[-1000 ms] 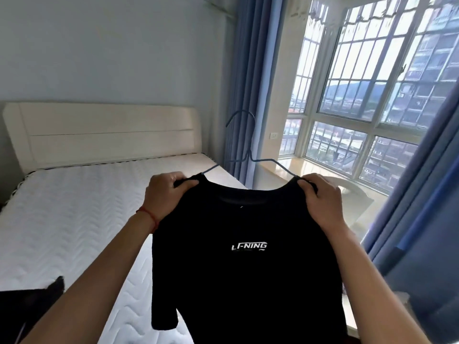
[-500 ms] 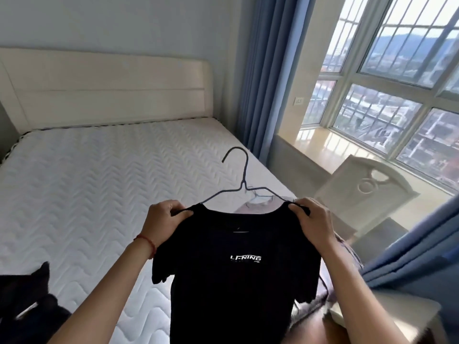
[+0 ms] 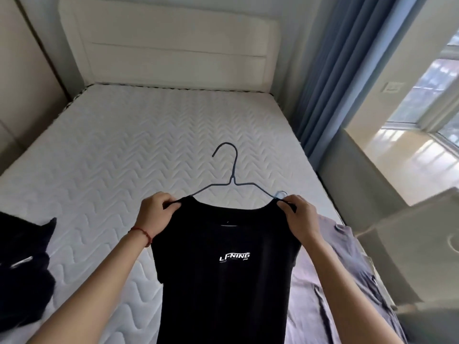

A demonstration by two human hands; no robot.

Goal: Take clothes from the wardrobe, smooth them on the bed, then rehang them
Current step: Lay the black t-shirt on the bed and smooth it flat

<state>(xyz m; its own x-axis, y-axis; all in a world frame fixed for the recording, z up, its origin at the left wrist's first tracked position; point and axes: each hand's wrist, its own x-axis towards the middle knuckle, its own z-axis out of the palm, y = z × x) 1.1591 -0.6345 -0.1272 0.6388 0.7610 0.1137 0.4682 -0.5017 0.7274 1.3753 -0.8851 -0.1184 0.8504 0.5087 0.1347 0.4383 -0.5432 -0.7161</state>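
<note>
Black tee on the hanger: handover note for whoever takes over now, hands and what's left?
Left hand: grips the black tee at its left shoulder.
Right hand: grips the right shoulder.
Tee is on the wire hanger, held up over the bed, not laid down.
Grey garment lies on the bed to the right, a dark garment at the left edge.
Done: tee is out of the wardrobe.
Left: lay it flat, smooth it, rehang; probably the same for the other two.
</note>
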